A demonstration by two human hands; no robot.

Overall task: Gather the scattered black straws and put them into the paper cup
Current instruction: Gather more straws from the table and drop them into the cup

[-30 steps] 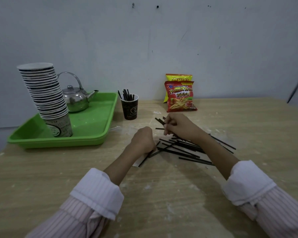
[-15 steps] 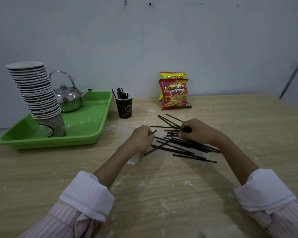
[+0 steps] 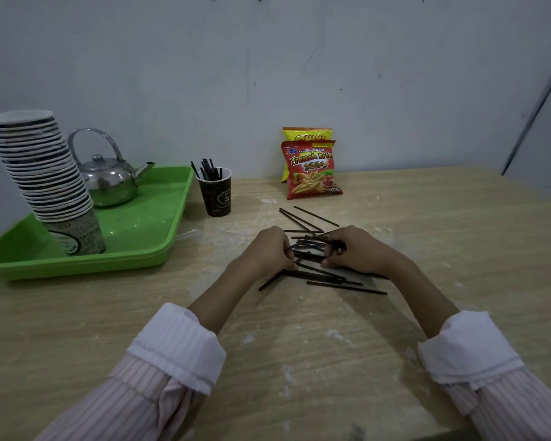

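Note:
Several black straws (image 3: 328,276) lie scattered in a loose pile on the wooden table (image 3: 299,338), with a few more lying apart behind the pile (image 3: 303,219). My left hand (image 3: 269,249) and my right hand (image 3: 355,249) rest on the pile from either side, fingers curled around a bunch of straws between them. A dark paper cup (image 3: 216,194) stands upright behind and to the left of my hands, with several black straws sticking out of it.
A green tray (image 3: 147,230) at the left holds a tall leaning stack of paper cups (image 3: 42,173) and a metal kettle (image 3: 109,179). Two snack bags (image 3: 310,167) lean against the wall behind the straws.
Both hands have moved toward each other over the pile and closed on the straws. The camera view has shifted slightly.

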